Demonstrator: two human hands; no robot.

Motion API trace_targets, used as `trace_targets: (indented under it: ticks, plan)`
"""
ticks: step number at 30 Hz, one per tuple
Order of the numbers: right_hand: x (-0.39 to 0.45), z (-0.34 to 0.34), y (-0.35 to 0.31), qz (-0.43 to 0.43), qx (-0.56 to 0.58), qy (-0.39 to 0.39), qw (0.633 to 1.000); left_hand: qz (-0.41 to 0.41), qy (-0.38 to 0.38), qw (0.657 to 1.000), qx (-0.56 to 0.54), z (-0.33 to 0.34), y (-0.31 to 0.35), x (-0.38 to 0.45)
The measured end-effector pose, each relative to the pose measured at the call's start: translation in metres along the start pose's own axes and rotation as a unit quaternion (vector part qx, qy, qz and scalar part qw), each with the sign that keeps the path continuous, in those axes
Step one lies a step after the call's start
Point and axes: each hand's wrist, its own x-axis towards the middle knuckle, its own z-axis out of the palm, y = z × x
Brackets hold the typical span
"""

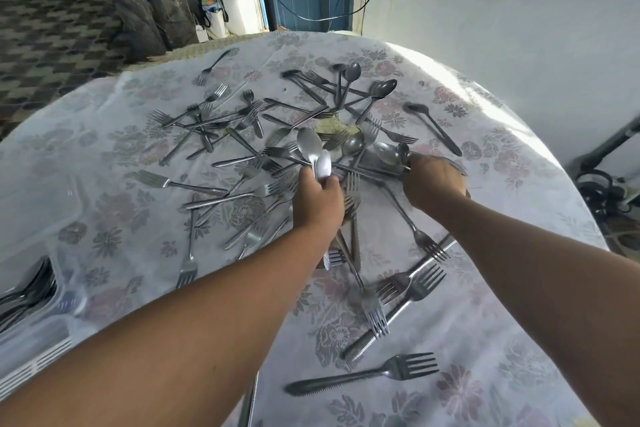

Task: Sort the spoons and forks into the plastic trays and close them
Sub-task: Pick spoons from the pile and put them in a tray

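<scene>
Head view: my left hand [317, 199] grips two spoons [317, 156], right hand [433, 180] two more [393, 154]; tray [38, 340] at eight o'clock is cut off.

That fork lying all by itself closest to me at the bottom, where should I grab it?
Probably by its handle. The fork lies flat on the tablecloth, tines pointing right, long handle stretching left and free of other cutlery. Come down from above and pinch the handle's middle across its narrow sides, away from the sharp tines.
</scene>
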Motion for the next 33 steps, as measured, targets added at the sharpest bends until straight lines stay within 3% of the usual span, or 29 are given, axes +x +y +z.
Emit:
trace_targets:
  ticks: [4, 10, 15, 18, 21, 26, 29, 33]
  plan:
    - [0.001, -0.003, 0.000, -0.018, -0.033, -0.015, 0.999, -0.016, 0.020, 1.000, -0.006, -0.001, 0.004, 0.011]
    - [-0.011, -0.010, 0.001, -0.050, -0.050, -0.043, 0.997, -0.031, 0.046, 0.992, 0.111, -0.009, 0.012, 0.023]
    - [-0.012, -0.016, -0.005, -0.043, 0.000, -0.120, 0.992, -0.015, 0.051, 0.973, 0.225, -0.016, 0.005, 0.038]
    - [-0.016, -0.016, -0.009, -0.008, 0.112, -0.140, 0.984, 0.032, 0.031, 0.953, 0.301, -0.013, 0.000, 0.040]
    - [-0.027, -0.013, -0.013, 0.097, 0.266, -0.138, 0.949, 0.067, 0.027, 0.926, 0.371, -0.007, -0.006, 0.040]
    - [-0.048, -0.015, -0.022, 0.197, 0.463, -0.195, 0.842, 0.089, 0.018, 0.912, 0.400, -0.001, -0.004, 0.044]
    - [-0.057, -0.016, -0.027, 0.225, 0.494, -0.214, 0.812, 0.062, -0.017, 0.922, 0.381, -0.003, 0.002, 0.042]
    - [-0.066, -0.018, -0.034, 0.249, 0.533, -0.217, 0.779, 0.019, -0.122, 0.932, 0.340, -0.009, 0.014, 0.043]
